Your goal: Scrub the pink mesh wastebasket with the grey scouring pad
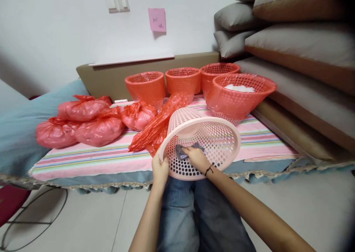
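Note:
A pale pink plastic basket with holes in its wall lies tilted on its side, its mouth turned towards me. My left hand grips the basket's rim at the left, thumb on the inside. Reaching into the basket, my right hand presses a dark grey cloth against the inner wall; its fingers are closed on the cloth. A dark band circles the right wrist. Directly behind the basket lies a crumpled red plastic bag.
Several red-lined baskets stand at the back; the nearest right one holds something white. Tied red bags lie at left on the striped cloth. Grey-brown cushions are stacked at right. A stool stands at lower left.

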The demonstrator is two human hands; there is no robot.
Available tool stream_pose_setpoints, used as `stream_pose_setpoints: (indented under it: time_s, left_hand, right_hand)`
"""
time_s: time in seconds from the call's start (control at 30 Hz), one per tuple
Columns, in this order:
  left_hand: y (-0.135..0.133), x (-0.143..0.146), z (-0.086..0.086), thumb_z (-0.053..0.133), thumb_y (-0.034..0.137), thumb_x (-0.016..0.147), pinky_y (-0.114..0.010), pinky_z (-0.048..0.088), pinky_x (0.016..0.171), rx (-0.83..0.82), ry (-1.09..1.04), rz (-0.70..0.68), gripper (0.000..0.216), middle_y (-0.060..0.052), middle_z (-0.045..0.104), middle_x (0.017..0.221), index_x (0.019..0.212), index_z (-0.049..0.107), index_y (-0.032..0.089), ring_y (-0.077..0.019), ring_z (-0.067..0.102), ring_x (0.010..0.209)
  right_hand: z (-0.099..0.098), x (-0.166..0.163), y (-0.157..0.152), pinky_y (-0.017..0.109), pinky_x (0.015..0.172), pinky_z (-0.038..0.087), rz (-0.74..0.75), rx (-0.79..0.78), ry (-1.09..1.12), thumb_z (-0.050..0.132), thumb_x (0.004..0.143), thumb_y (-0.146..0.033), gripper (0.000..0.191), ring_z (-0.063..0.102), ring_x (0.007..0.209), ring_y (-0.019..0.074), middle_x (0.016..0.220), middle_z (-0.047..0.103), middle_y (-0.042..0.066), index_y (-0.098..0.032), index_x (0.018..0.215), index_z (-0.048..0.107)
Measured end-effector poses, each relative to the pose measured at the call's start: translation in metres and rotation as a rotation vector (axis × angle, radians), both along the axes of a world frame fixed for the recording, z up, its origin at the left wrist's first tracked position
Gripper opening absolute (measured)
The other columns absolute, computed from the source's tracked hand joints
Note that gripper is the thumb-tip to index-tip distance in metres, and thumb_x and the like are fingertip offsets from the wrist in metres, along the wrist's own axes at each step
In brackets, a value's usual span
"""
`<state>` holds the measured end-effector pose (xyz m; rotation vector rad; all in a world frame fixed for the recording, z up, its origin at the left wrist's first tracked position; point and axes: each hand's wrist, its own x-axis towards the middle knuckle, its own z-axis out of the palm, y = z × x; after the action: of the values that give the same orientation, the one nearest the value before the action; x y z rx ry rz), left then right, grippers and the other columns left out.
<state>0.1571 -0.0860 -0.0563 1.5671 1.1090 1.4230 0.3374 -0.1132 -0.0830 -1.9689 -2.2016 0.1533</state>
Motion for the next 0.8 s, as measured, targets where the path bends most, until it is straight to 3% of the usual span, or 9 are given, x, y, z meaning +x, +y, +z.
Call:
stream_pose_setpoints:
  time_s: [0.2,0.3,0.4,0.5,0.63,0.7,0.8]
  left_hand:
    - [0.007,-0.007,0.015,0.057,0.016,0.07,-0.047,0.052,0.102,0.052,0.045,0.011,0.038,-0.008,0.077,0.105,0.105,0.073,0.016,-0.0279,0.07,0.104]
    - [0.01,-0.009,0.029,0.054,0.014,0.069,-0.044,0.052,0.101,0.108,0.088,-0.036,0.041,-0.006,0.077,0.104,0.105,0.074,0.016,-0.0265,0.07,0.102]
    - [0.014,-0.008,0.047,0.048,0.009,0.066,-0.042,0.053,0.099,0.166,0.183,-0.141,0.049,-0.005,0.078,0.103,0.107,0.074,0.016,-0.0253,0.071,0.098]
    - [0.016,-0.004,0.067,0.045,0.005,0.062,-0.041,0.051,0.102,0.225,0.286,-0.252,0.059,-0.005,0.077,0.109,0.111,0.074,0.016,-0.0259,0.07,0.105]
    - [0.014,-0.002,0.08,0.049,0.004,0.067,-0.042,0.041,0.114,0.282,0.366,-0.327,0.064,-0.006,0.069,0.13,0.127,0.067,0.02,-0.0253,0.061,0.125]
    - [0.011,-0.005,0.075,0.057,0.01,0.073,-0.042,0.037,0.117,0.266,0.316,-0.335,0.066,-0.007,0.06,0.142,0.138,0.057,0.021,-0.0253,0.054,0.134]
    - [0.004,-0.01,0.054,0.069,0.024,0.078,-0.043,0.038,0.116,0.176,0.149,-0.299,0.071,-0.012,0.049,0.152,0.145,0.047,0.022,-0.0269,0.048,0.139]
  right_hand:
    - [0.002,-0.011,-0.081,0.035,0.099,0.052,0.228,-0.002,0.06,0.039,0.091,-0.005,0.055,0.062,0.116,0.0235,0.133,0.065,0.009,-0.025,0.137,0.06]
    - [0.006,-0.011,-0.108,0.039,0.098,0.054,0.264,-0.028,-0.041,0.043,0.093,-0.011,0.049,0.064,0.114,0.0291,0.131,0.066,0.008,-0.031,0.132,0.064]
    - [0.01,-0.011,-0.123,0.047,0.099,0.054,0.232,-0.048,-0.219,0.047,0.093,-0.014,0.043,0.063,0.117,0.0368,0.131,0.065,0.013,-0.027,0.128,0.067]
    - [0.015,-0.007,-0.13,0.052,0.1,0.053,0.146,-0.065,-0.323,0.048,0.091,-0.013,0.037,0.063,0.115,0.0394,0.123,0.067,0.018,-0.021,0.119,0.071]
    - [0.032,0.007,-0.126,0.044,0.085,0.058,0.147,-0.115,-0.283,0.046,0.09,-0.008,0.036,0.069,0.097,0.0296,0.106,0.071,0.012,-0.025,0.107,0.073]
    - [0.043,0.018,-0.117,0.035,0.079,0.057,0.144,-0.093,-0.215,0.045,0.089,-0.005,0.045,0.069,0.094,0.0238,0.112,0.071,0.007,-0.028,0.12,0.068]
    - [0.057,0.032,-0.095,0.03,0.087,0.054,0.038,0.048,-0.017,0.043,0.086,-0.001,0.059,0.067,0.102,0.019,0.129,0.066,0.006,-0.027,0.137,0.058]
